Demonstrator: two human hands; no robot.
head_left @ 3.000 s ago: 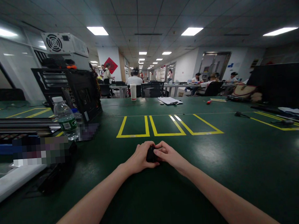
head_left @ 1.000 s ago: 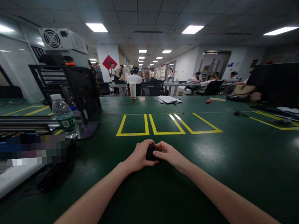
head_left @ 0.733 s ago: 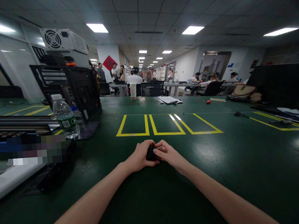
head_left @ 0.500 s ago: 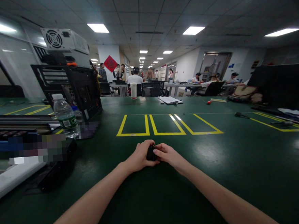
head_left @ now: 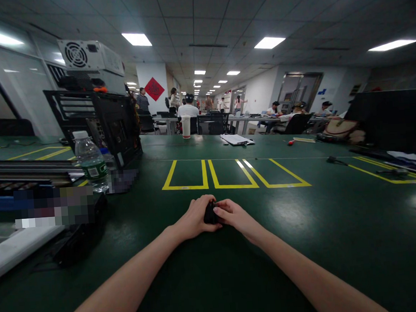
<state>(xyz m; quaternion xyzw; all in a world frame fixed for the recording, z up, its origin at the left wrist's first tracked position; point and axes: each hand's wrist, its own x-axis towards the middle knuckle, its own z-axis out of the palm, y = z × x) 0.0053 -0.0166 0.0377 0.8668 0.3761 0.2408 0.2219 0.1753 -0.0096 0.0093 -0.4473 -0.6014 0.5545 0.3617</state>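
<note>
A small black object, rounded and partly covered by fingers, sits between my hands at the middle of the green table. I cannot make out its kind. My left hand is wrapped round its left and far side, with the thumb on the near side. From the right, my right hand pinches its edge between thumb and fingers. Just beyond my hands, yellow tape outlines mark the tabletop.
At left stand a water bottle and an open computer case with power supplies on top. A white cup and a clipboard are farther back. A black cable lies at right. Several people are in the background.
My hands keep the same hold on the black object, with only slight finger shifts on the right. In the background, people near the red wall sign have moved about.
</note>
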